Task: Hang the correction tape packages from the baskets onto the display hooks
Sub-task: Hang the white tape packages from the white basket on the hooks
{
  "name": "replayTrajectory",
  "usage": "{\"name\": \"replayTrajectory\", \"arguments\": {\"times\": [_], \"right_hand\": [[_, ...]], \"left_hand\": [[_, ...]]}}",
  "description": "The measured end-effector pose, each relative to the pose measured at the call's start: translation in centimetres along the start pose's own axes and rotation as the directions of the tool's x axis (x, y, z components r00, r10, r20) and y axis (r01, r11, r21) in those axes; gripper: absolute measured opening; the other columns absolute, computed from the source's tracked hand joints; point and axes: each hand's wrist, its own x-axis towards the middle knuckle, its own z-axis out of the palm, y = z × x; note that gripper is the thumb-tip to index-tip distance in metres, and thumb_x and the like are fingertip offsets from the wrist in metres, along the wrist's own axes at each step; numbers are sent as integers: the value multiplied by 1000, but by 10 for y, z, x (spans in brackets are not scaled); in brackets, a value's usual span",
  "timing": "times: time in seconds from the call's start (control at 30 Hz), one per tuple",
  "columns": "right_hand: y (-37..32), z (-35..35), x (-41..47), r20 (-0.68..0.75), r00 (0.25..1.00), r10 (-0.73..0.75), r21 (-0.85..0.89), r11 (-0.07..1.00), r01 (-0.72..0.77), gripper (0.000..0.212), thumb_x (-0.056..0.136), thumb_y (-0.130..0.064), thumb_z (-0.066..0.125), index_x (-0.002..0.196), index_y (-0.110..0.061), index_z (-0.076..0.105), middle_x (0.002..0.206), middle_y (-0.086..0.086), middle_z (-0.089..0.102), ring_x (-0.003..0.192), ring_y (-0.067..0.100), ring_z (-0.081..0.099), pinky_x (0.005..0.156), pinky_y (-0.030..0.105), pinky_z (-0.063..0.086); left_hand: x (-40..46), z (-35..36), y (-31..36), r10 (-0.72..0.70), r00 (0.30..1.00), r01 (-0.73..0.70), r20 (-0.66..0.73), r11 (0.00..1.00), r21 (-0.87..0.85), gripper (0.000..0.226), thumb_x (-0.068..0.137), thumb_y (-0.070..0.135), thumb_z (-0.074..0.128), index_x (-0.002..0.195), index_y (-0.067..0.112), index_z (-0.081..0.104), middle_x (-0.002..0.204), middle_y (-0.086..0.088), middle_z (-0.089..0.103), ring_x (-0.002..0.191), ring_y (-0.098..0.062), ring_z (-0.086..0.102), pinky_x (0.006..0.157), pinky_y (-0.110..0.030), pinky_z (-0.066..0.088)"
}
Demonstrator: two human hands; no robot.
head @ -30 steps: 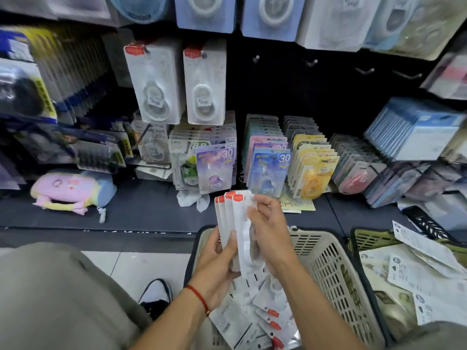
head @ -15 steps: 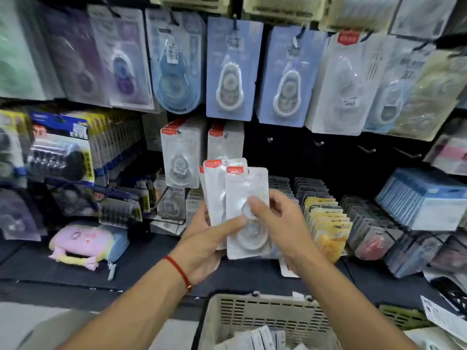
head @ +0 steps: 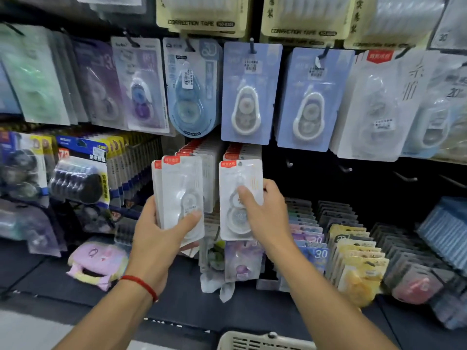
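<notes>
Centre frame: left hand [head: 156, 238] grips a stack of packages [head: 180, 193]; right hand [head: 265, 213] pinches a single package [head: 233, 198] before the hung white rows [head: 235, 154].

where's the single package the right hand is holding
In the head view, just right of centre: the right hand holds the single package before the red-topped hanging row, beside the left hand's stack.

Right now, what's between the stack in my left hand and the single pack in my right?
Head view: between the stack and the single pack, no held item; hanging white packs show behind the gap.
</notes>
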Motion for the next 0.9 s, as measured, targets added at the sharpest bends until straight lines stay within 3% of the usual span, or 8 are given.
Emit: {"name": "replayTrajectory", "arguments": {"times": [0.17, 0.3, 0.43, 0.5, 0.57, 0.63, 0.8, 0.9], "right_hand": [[1, 8, 8, -16, 1000, 14, 53, 999, -14, 14, 98, -45, 69, 105, -38, 59, 101, -16, 72, 87, -7, 68, 69, 15, 48], [2, 7, 8, -62, 997, 47, 13, 999, -46, 31, 98, -49, 69, 120, -28, 60, 110, -12, 72, 98, 4, 69, 80, 25, 51], [6, 0, -10, -53, 999, 1, -257, 966, -14, 61, 102, -54, 57, 151, -22, 40, 143, -5, 50, 130, 15, 50, 107, 39, 46], [6, -4, -22, -50, 997, -53, -252, 967, 39, 49, 103, -49, 55, 145, -26, 46, 137, -7, 51, 124, 11, 52, 105, 35, 48], [3, -8, -32, 39, 999, -29, -151, 988, 35, 34, 103, -47, 58, 133, -30, 58, 129, -11, 61, 112, -1, 60, 92, 16, 50], [1, -10, -40, 133, 991, -4, -43, 999, 10, 26, 102, -44, 64, 125, -32, 66, 121, -13, 69, 104, -6, 65, 82, 10, 50], [-1, -26, -51, 43, 997, 66, 95, 993, -70, 24, 98, -36, 71, 118, -23, 72, 106, -5, 78, 100, 11, 74, 91, 33, 61], [-1, -47, -53, 17, 999, 46, 69, 997, -47, 16, 101, -35, 68, 108, -23, 76, 100, -7, 80, 94, 9, 76, 84, 28, 61]], "left_hand": [[-3, -4, 4, -3, 1000, 3, -12, 1000, -9, 51, 82, 9, 87, 122, 34, 68, 115, 3, 79, 100, -21, 78, 69, -46, 66], [-5, 0, 8, -19, 1000, 19, -11, 1000, -21, 51, 82, 8, 86, 123, 32, 68, 114, 2, 79, 100, -22, 78, 67, -46, 66], [-10, 7, 11, -61, 998, 63, 22, 995, -75, 48, 81, 12, 86, 121, 30, 68, 113, 2, 79, 99, -24, 79, 67, -46, 65], [-13, 14, 14, -86, 994, 92, 65, 991, -102, 52, 75, 18, 88, 122, 27, 67, 113, 0, 79, 99, -26, 79, 67, -46, 65], [-17, 22, 15, -131, 982, 148, 136, 981, -126, 58, 72, 20, 88, 125, 23, 66, 115, -5, 79, 99, -31, 79, 70, -51, 66], [-22, 33, 14, -186, 956, 222, 226, 964, -147, 58, 75, 18, 88, 128, 21, 65, 115, -11, 79, 99, -36, 78, 71, -51, 65], [-37, 62, 11, -268, 900, 337, 343, 928, -160, 56, 78, 22, 88, 129, 23, 65, 117, -11, 79, 102, -36, 78, 74, -49, 65], [-42, 74, 9, -304, 878, 394, 368, 897, -198, 48, 85, 30, 83, 130, 27, 66, 118, -10, 79, 103, -36, 78, 81, -56, 65]]}}
